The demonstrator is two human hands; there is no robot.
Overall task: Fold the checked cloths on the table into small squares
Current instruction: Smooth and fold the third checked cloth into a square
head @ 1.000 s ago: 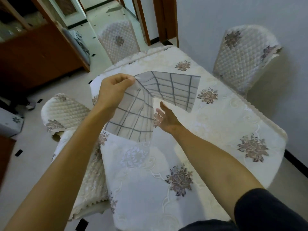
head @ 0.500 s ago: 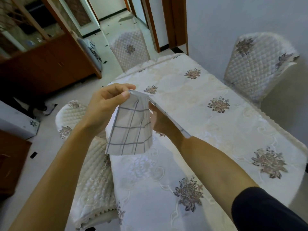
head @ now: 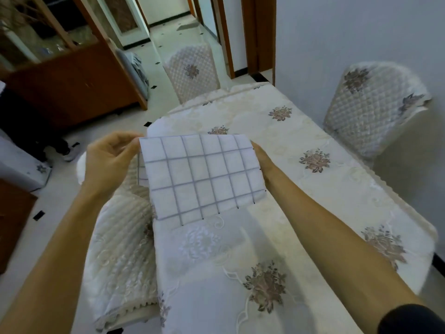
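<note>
White checked cloth (head: 202, 177), probably light and limp, is hanging mid-frame over the table (head: 325, 189), the left hand (head: 108, 162) pinching its top left corner and the right hand (head: 261, 160) gripping its right edge, fingers hidden behind, its corners looking the surest holds

Soft daylight, slight blur, wide-angle edge distortion.

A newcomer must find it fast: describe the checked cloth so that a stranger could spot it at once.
Find the long table draped in cream. Over its left edge, the left hand and right hand hold up a flat checked cloth between them. It alone is white with a grey grid; the table and the chair covers bear flowers.
</note>
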